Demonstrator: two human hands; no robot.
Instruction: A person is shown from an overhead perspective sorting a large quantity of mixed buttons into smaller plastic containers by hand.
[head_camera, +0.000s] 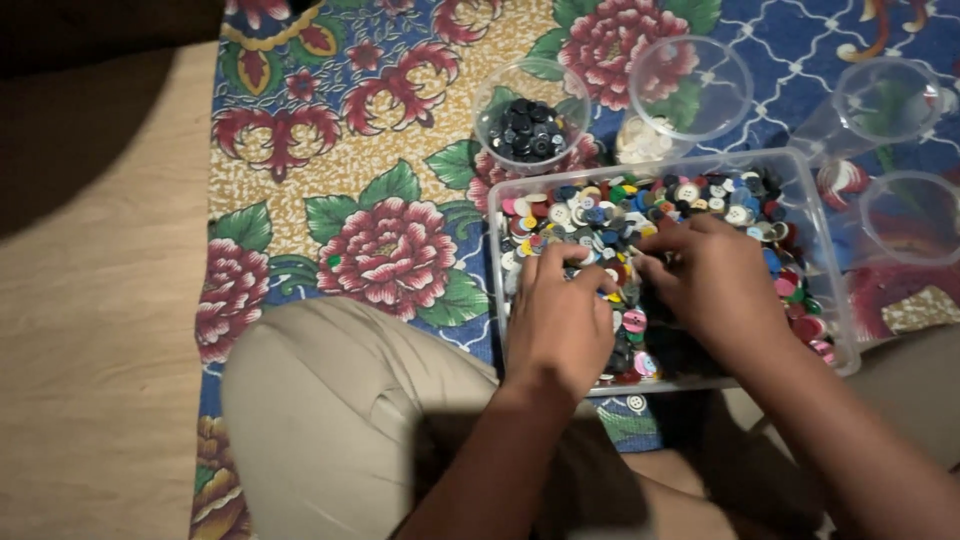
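Both hands, the left hand (562, 318) and right hand (712, 285), rest curled with fingertips in the mixed coloured plastic buttons (610, 215) filling a clear rectangular plastic tub (838, 300) on a flowered cloth (380, 150), any pinch hidden.

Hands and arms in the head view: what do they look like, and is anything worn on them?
Both the left hand and the right hand are bare: no gloves, and no rings, watch or bracelet show. Both forearms are uncovered up to the frame edge, with no sleeve in view. The fingernails look short and unpainted, though the dim light makes fine detail hard to tell. The person wears beige trousers.
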